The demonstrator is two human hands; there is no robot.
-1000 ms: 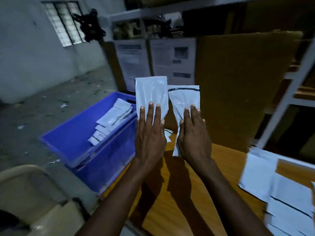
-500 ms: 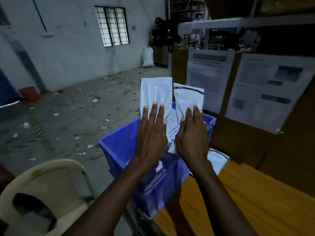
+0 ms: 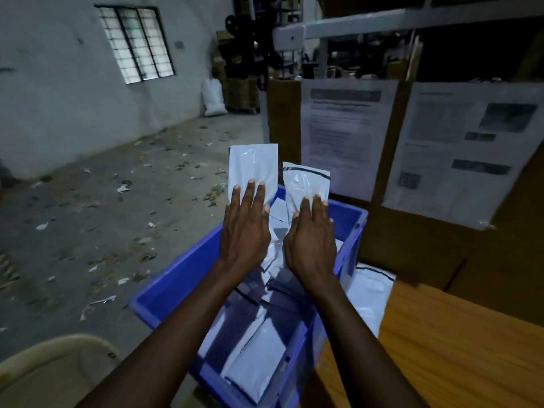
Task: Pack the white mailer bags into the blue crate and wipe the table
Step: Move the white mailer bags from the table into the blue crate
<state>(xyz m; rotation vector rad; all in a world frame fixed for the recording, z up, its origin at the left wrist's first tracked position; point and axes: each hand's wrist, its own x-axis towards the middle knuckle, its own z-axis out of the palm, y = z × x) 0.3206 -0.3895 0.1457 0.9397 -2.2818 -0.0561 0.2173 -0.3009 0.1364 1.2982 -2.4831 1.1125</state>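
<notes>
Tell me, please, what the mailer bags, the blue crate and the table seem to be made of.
Mailer bags: thin plastic film, probably polythene; glossy, crinkled highlights. Blue crate: rigid moulded plastic, smooth with a thick rim. Table: wood or wood-look laminate; grain lines show; which one is unclear.

Blue crate (image 3: 176, 278) open-topped, mailer bags (image 3: 259, 343) inside (cardboard (image 3: 412, 245) behind).
</notes>
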